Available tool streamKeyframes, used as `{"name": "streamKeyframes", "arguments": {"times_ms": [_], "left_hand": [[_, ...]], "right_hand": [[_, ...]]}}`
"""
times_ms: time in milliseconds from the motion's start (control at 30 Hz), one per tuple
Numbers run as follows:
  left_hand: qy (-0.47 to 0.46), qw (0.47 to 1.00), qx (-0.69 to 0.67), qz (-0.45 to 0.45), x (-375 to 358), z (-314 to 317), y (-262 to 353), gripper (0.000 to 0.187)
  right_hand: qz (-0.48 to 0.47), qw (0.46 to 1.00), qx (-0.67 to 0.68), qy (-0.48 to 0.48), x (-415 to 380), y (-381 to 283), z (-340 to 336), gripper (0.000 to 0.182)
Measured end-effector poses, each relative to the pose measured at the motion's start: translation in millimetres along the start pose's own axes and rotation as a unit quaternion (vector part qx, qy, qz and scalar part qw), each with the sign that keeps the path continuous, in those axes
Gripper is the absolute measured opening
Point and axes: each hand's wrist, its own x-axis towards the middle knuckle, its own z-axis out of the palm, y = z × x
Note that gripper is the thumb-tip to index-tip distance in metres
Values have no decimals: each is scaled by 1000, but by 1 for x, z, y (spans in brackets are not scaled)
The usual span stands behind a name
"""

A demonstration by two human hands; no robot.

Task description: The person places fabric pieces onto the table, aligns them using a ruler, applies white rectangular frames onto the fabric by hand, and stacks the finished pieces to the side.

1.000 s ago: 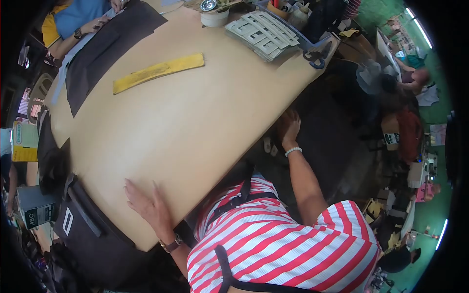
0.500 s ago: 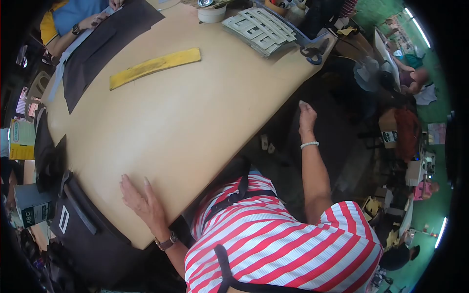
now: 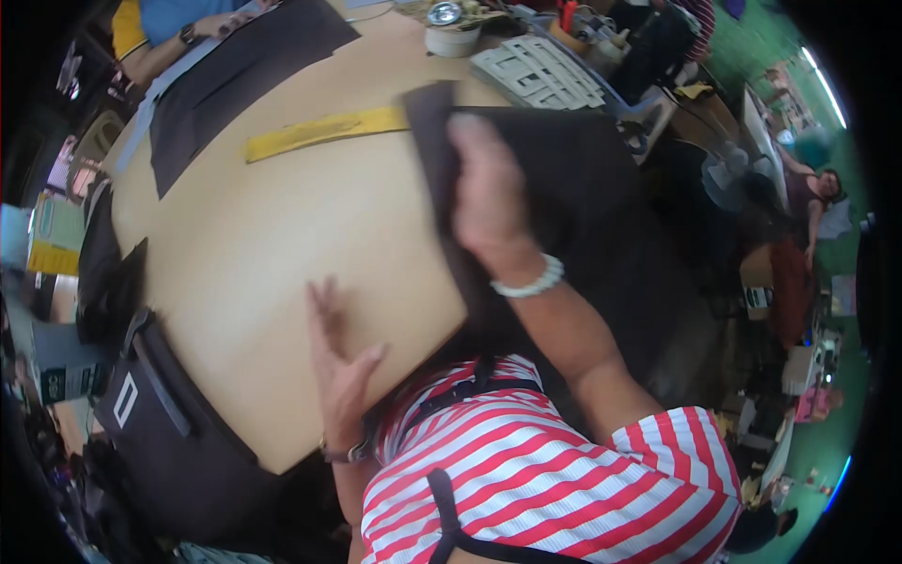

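A dark sheet of fabric (image 3: 583, 202) lies partly over the right side of the table and hangs past its edge. My right hand (image 3: 490, 193), blurred by motion and wearing a pale bead bracelet, grips this fabric near its left edge. To the left, my left hand (image 3: 340, 362) is open with fingers stretched out, close over the tabletop (image 3: 235, 235) by the front edge. It holds nothing. A worn yellow strip (image 3: 324, 133) rests farther back on the table, its right end meeting the fabric in this view.
At the far left, a person's hand (image 3: 211, 26) rests by another dark fabric piece (image 3: 235, 80). Pale slotted templates (image 3: 540, 73) and a white tub (image 3: 453, 41) stand at the back. A black bag (image 3: 174, 442) hangs against the left table edge.
My right hand has swung left from beside the table to over it, bringing the dark fabric across the right side. My left hand has lifted and moved right.
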Motion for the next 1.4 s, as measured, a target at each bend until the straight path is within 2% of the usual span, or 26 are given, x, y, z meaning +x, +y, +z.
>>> {"name": "streamKeyframes", "arguments": {"times_ms": [33,67,133,167,200,267,333,367,400,433,467,500,533,567,667,700,733,800,900,933,1067,1133,1167,1300,1400], "left_hand": [[-23,995,-100,-2,4,13,0,99],[-25,981,-189,-20,8,23,-1,97],[31,983,-177,-35,18,30,11,80],[104,979,-167,-58,18,24,2,59],[147,973,-173,-39,18,16,-4,55],[230,955,-185,-5,15,-3,-9,47],[245,960,-136,-15,9,-30,-9,47],[249,962,-113,-23,5,-44,-9,47],[252,963,-91,-34,0,-56,-9,47],[235,971,-9,-51,-3,-65,1,52],[237,969,-32,-57,-7,-71,6,54],[240,967,-55,-60,-9,-75,10,56],[243,965,-79,-62,-12,-81,12,58],[237,966,-67,-74,-19,-92,9,64],[316,941,41,-109,-38,-109,8,63],[363,923,104,-81,-41,-100,12,61],[387,890,243,-18,-40,-88,17,61],[400,762,499,100,-36,-63,24,59],[236,806,503,205,-25,-31,23,59],[187,829,483,212,-18,-22,20,63],[55,829,543,125,-7,-3,-2,69],[26,827,555,81,-11,-1,-13,70],[18,822,565,67,-14,0,-15,70],[7,810,584,46,-26,8,-18,71],[0,813,580,47,-32,7,-17,71]], "right_hand": [[97,990,91,-46,-6,12,35,24],[78,985,80,-131,-9,34,63,20],[90,973,89,-194,-26,61,116,23],[147,954,60,-253,-30,63,129,27],[140,934,68,-322,-33,76,136,30],[125,872,-88,-465,-30,54,124,39],[-118,846,-273,-443,-41,65,98,41],[-237,804,-357,-413,-44,69,83,43],[-245,757,-454,-401,-42,68,67,49],[-240,720,-523,-388,-40,71,50,56],[-183,713,-551,-392,-35,72,31,61],[-210,707,-560,-378,-32,75,12,63],[-187,707,-586,-349,-35,69,-2,63],[-170,703,-604,-334,-38,65,-15,63],[-133,702,-630,-303,-53,49,-43,63],[-126,705,-633,-294,-58,46,-46,62],[-118,705,-638,-286,-64,42,-51,62],[-98,703,-646,-280,-80,33,-59,61],[-84,702,-649,-279,-98,23,-64,61],[-80,702,-648,-285,-103,20,-68,61],[-64,695,-650,-299,-116,8,-84,60],[-50,677,-669,-304,-113,1,-87,60],[-56,690,-661,-289,-110,0,-86,55],[-144,733,-602,-282,-75,6,-52,43],[-220,738,-571,-286,-39,30,-20,42]]}}
